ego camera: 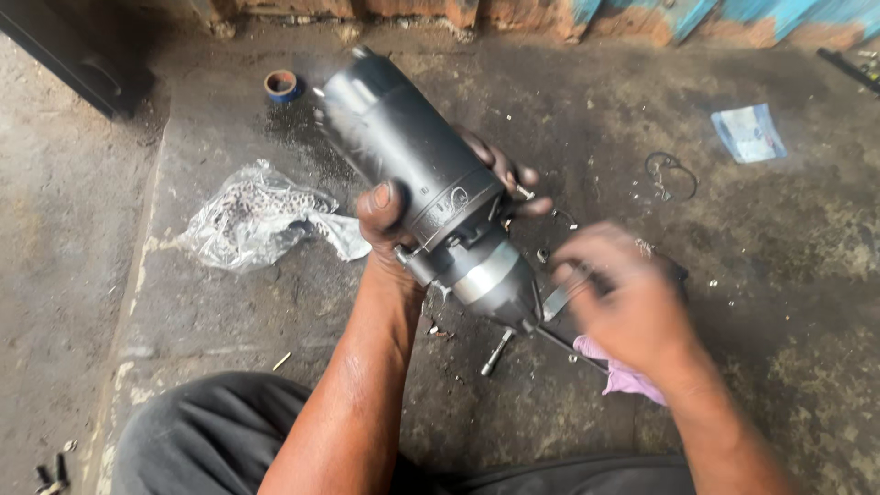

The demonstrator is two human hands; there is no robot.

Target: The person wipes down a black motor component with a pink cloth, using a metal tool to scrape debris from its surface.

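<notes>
A dark cylindrical starter motor (412,156) is held up over a dirty concrete floor, tilted with its narrower silver-banded end (486,275) toward me. My left hand (390,225) wraps around its middle from below, thumb on the near side, fingers (509,174) showing on the far side. My right hand (623,298) is blurred with motion just right of the motor's near end, beside a thin metal strap (557,301); whether it holds anything cannot be told.
A crumpled clear plastic bag (252,215) lies at the left. Nearby are a tape roll (281,84), a bolt (496,353), a pink rag (623,376), a wire ring (669,174), a small blue-white packet (750,133) and scattered small parts.
</notes>
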